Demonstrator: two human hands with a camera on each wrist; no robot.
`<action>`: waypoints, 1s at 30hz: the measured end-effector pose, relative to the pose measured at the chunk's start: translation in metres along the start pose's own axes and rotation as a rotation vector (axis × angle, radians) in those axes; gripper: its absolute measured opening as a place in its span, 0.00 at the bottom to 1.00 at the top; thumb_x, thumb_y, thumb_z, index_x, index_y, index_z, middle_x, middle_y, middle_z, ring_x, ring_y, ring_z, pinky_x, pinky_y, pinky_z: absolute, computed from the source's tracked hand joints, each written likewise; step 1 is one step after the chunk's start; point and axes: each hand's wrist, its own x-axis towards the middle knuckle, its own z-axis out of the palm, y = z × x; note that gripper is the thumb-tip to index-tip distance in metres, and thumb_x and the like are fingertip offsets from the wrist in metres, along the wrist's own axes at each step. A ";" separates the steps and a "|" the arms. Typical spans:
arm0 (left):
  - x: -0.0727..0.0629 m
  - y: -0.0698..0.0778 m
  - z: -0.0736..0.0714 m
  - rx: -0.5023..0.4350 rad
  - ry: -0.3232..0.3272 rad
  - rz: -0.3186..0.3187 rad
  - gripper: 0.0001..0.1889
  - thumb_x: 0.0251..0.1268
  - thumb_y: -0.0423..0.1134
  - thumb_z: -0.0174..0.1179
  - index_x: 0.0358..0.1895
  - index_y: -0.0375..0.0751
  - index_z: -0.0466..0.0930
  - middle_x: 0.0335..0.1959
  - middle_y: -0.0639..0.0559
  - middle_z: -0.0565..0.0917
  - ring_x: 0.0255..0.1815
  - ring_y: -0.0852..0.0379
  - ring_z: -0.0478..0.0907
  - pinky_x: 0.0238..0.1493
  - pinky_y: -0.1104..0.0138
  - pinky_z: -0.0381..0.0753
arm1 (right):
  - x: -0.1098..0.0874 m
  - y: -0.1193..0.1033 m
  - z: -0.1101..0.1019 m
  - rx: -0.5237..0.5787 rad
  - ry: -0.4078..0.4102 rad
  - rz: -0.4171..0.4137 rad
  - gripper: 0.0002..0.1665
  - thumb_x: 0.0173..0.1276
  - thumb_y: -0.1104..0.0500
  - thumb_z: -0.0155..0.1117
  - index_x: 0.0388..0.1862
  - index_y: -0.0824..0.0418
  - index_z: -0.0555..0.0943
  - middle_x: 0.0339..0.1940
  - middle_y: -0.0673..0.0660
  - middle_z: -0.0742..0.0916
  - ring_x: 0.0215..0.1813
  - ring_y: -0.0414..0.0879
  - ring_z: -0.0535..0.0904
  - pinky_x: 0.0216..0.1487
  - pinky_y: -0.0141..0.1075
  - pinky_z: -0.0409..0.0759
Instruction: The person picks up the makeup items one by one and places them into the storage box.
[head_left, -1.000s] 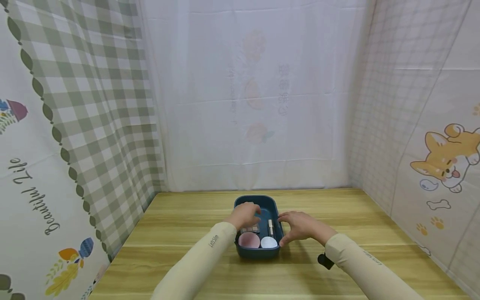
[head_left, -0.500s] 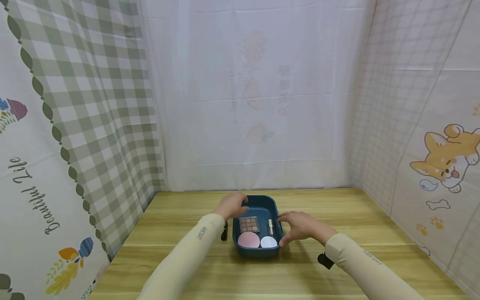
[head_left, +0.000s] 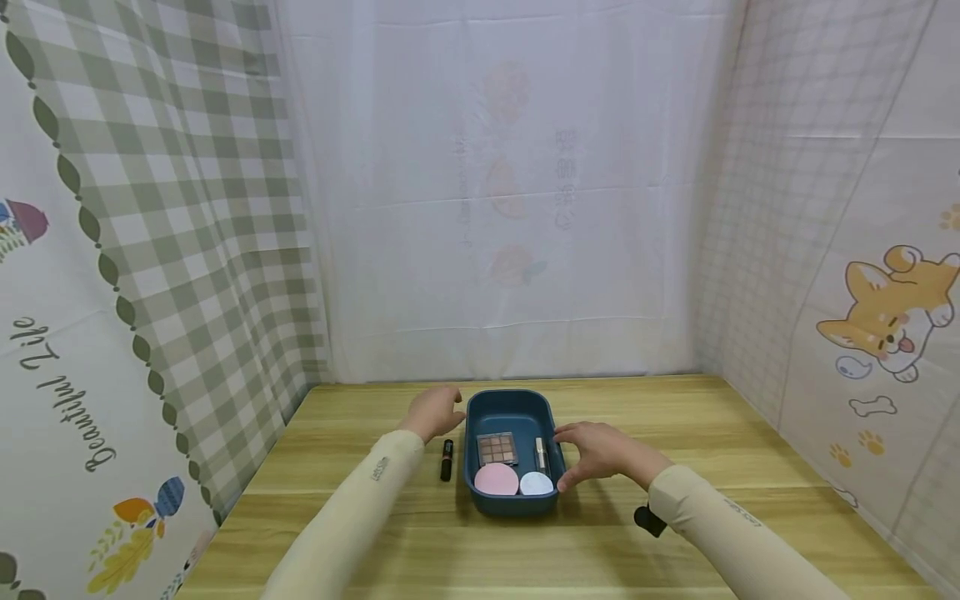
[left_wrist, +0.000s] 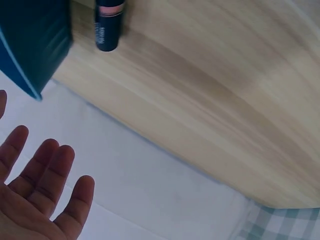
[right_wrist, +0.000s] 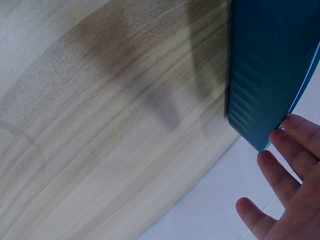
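Observation:
My left hand hovers off the left side of a dark blue bin, fingers loosely extended and holding nothing. Just below that hand, a small black cosmetic tube with a pink band lies on the table; it may be a lipstick. My right hand rests with its fingertips at the bin's right rim, thumb near the front corner. Inside the bin are an eyeshadow palette, a pink round item, a white round item and a slim silver-and-dark tube.
The wooden table ends at a white cloth behind. A green checked cloth hangs on the left and a dog-printed cloth on the right. A black device sits at my right wrist.
My left hand has drawn leftward out from over the bin, uncovering the palette and the black tube on the table. The right hand stays at the bin's edge.

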 end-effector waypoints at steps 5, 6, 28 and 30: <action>-0.006 -0.008 0.005 0.006 0.016 -0.040 0.17 0.65 0.41 0.66 0.52 0.35 0.82 0.50 0.42 0.83 0.51 0.44 0.81 0.50 0.51 0.79 | 0.000 0.000 0.000 0.000 0.002 0.002 0.50 0.47 0.36 0.80 0.62 0.64 0.78 0.64 0.61 0.79 0.66 0.62 0.73 0.63 0.58 0.69; -0.007 -0.010 0.007 0.008 0.023 -0.042 0.17 0.64 0.41 0.67 0.52 0.35 0.83 0.49 0.42 0.84 0.51 0.44 0.81 0.50 0.51 0.79 | 0.000 0.000 0.000 0.002 0.001 0.002 0.50 0.47 0.36 0.80 0.63 0.65 0.78 0.64 0.61 0.79 0.66 0.62 0.73 0.63 0.59 0.69; -0.030 -0.020 0.046 -0.072 -0.026 -0.099 0.22 0.57 0.45 0.72 0.17 0.43 0.69 0.17 0.53 0.71 0.21 0.55 0.67 0.27 0.60 0.73 | -0.002 -0.001 -0.002 0.012 -0.002 -0.024 0.51 0.47 0.37 0.80 0.63 0.67 0.77 0.65 0.63 0.79 0.66 0.63 0.73 0.62 0.60 0.69; -0.031 -0.020 0.047 -0.068 -0.020 -0.098 0.23 0.56 0.45 0.73 0.16 0.43 0.68 0.16 0.53 0.70 0.20 0.56 0.66 0.27 0.61 0.72 | -0.002 -0.001 -0.002 0.014 -0.004 -0.023 0.51 0.47 0.36 0.80 0.63 0.66 0.77 0.65 0.63 0.79 0.66 0.63 0.73 0.63 0.60 0.69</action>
